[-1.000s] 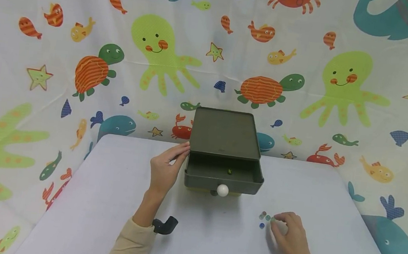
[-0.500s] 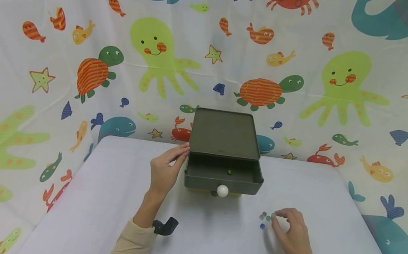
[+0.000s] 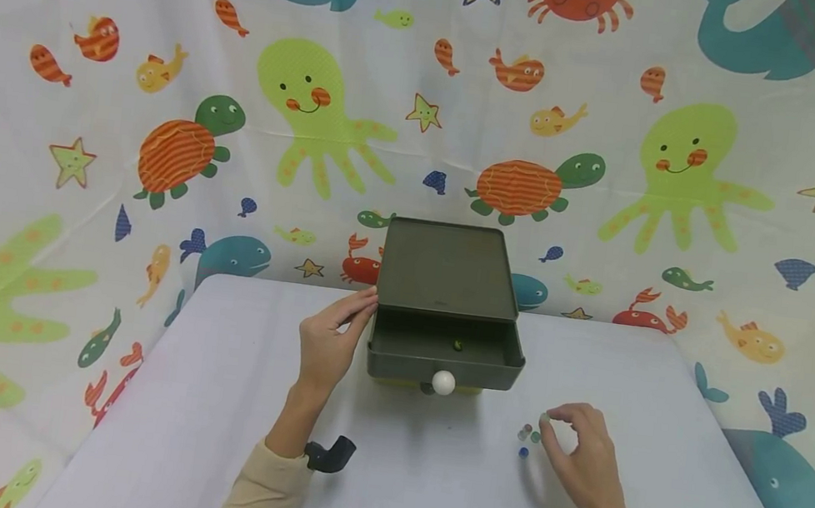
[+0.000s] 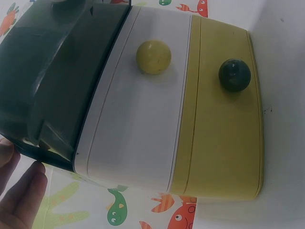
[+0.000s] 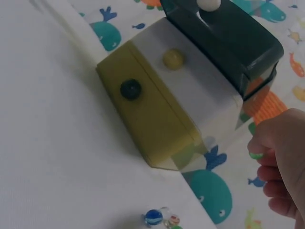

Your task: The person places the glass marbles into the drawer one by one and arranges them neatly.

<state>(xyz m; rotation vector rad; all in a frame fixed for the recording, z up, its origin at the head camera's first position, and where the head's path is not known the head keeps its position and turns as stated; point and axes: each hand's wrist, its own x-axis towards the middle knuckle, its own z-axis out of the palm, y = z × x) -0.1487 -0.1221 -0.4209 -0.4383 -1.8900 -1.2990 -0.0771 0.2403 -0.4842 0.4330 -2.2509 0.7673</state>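
our right hand [image 3: 584, 458] pinched a marble [image 3: 545, 419] just above the tabletop [image 3: 428, 474], and our left hand [image 3: 326, 337] rested on the drawer box [image 3: 447, 271].

the box stood at the middle of the far edge of the tabletop, with its top dark green drawer [image 3: 445, 349] pulled out toward us and one small marble [image 3: 457, 344] lying inside it. the left fingers were straight and relaxed and they touched the left side of the box, grasping nothing. the right thumb and forefinger were curled around a pale green marble, lifted a little over the surface. the other marbles [image 3: 526, 438] lay in a small group just beside this hand, to the right of the box and nearer to the front edge. under the open drawer we saw a white drawer [image 4: 138, 105] with a yellow knob [image 4: 153, 57] and a yellow drawer [image 4: 224, 119] with a dark knob [image 4: 234, 75], both closed.
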